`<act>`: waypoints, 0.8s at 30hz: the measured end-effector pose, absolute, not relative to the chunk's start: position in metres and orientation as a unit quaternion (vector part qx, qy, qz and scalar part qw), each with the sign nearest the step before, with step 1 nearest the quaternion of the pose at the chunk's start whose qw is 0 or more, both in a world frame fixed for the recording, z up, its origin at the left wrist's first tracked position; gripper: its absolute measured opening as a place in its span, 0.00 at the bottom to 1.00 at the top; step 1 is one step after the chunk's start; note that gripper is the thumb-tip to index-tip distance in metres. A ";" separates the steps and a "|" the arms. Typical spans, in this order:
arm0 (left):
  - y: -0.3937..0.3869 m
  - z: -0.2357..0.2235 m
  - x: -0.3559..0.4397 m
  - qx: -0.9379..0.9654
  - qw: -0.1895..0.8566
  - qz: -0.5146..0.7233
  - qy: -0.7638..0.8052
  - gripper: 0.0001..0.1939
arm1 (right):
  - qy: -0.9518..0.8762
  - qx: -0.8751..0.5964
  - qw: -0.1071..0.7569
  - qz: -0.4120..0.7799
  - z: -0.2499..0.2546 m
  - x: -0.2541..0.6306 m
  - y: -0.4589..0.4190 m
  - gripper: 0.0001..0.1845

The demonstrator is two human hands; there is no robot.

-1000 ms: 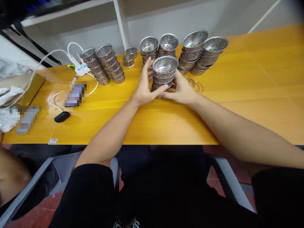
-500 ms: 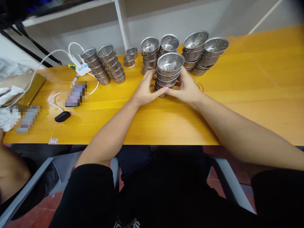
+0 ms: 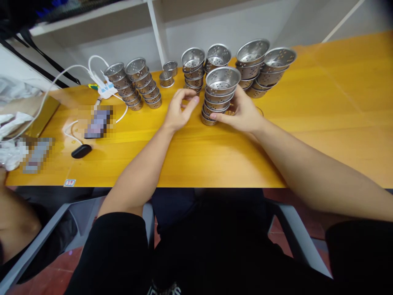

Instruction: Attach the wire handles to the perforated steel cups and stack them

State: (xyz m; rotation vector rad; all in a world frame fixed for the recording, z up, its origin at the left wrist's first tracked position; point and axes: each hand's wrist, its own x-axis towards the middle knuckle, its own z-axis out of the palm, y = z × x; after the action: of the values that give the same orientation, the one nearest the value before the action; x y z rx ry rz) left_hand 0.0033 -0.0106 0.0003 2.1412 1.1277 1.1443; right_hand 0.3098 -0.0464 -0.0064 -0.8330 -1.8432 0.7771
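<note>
A stack of perforated metal cups (image 3: 219, 96) stands on the yellow table (image 3: 202, 159) in front of me, leaning slightly to the right. My right hand (image 3: 242, 108) is wrapped around the stack's right side, its thumb across the front near the bottom. To the left of the stack is my left hand (image 3: 182, 107), apart from it, with curled fingers, thumb and forefinger separated, and nothing between them. Just behind stand more stacks of cups (image 3: 193, 67), partly hidden by the front one. A thin metal ring (image 3: 260, 111) shows beside my right wrist.
Farther left are two cup stacks (image 3: 143, 84) and a pair of small cups (image 3: 167, 78). A power strip (image 3: 107, 89), a phone (image 3: 98, 123) and a black oval device (image 3: 81, 151) with cables lie left. Wider cups (image 3: 278, 65) stand back right. A person's arm (image 3: 15, 217) shows lower left.
The front stack has shifted a little to the right, with both hands around it at first. My left hand has let go and moved left; my right hand stays on the cups.
</note>
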 end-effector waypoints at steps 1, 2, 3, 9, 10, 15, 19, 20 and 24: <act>-0.009 0.002 0.000 0.757 0.221 0.425 0.443 0.19 | -0.747 -0.345 0.470 0.319 -0.005 0.312 -0.047 0.74; -0.007 0.004 -0.002 0.736 0.211 0.430 0.478 0.15 | -0.744 -0.351 0.470 0.321 -0.003 0.313 -0.047 0.75; -0.004 0.005 -0.004 0.718 0.201 0.428 0.511 0.16 | -0.741 -0.356 0.469 0.322 -0.002 0.315 -0.047 0.74; 0.024 0.008 -0.005 0.683 0.190 0.353 0.610 0.43 | -0.748 -0.350 0.465 0.318 -0.005 0.317 -0.045 0.79; 0.031 0.010 -0.004 0.685 0.191 0.350 0.609 0.45 | -0.750 -0.350 0.463 0.318 -0.005 0.317 -0.045 0.79; 0.074 0.028 0.001 0.683 0.179 0.354 0.614 0.44 | -0.757 -0.350 0.452 0.316 -0.007 0.316 -0.045 0.78; 0.111 0.038 -0.001 0.708 0.084 0.313 0.628 0.39 | -0.763 -0.355 0.439 0.314 -0.003 0.317 -0.048 0.77; 0.124 0.036 -0.003 0.708 0.085 0.310 0.629 0.37 | -0.764 -0.358 0.435 0.314 -0.002 0.316 -0.049 0.77; 0.186 0.007 -0.017 0.716 0.103 0.337 0.603 0.47 | -0.769 -0.362 0.423 0.314 0.004 0.313 -0.055 0.80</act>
State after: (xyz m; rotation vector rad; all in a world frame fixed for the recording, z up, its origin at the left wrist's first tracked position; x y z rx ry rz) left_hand -0.0170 0.1857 0.0065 2.1120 1.7802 0.9959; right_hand 0.3126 -0.0546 0.0045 -0.9051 -1.9246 0.7869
